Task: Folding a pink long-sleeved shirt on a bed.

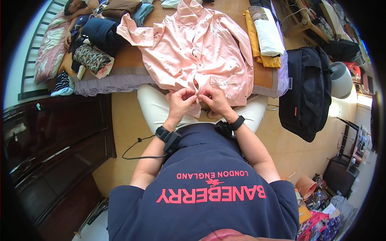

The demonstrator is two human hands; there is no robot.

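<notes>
A pink collared shirt [181, 57] lies spread on the bed with its collar away from me and its lower hem hanging over the near edge. Buttons run down its front, and a flap pocket [223, 80] shows on the lower right. My left hand [181, 101] pinches the front placket near the hem between thumb and fingers. Close beside it, my right hand [214, 101] grips the other side of the same placket. The fingertips nearly meet, and whatever lies between them is too small to make out.
Folded dark clothes [101, 33] and a rolled patterned garment [92, 60] lie on the bed at left. Yellow [253, 36] and white folded cloths [268, 36] lie at right. A black bag [304, 93] stands beside the bed near a fan [342, 79]. Another person [79, 10] lies at the far left.
</notes>
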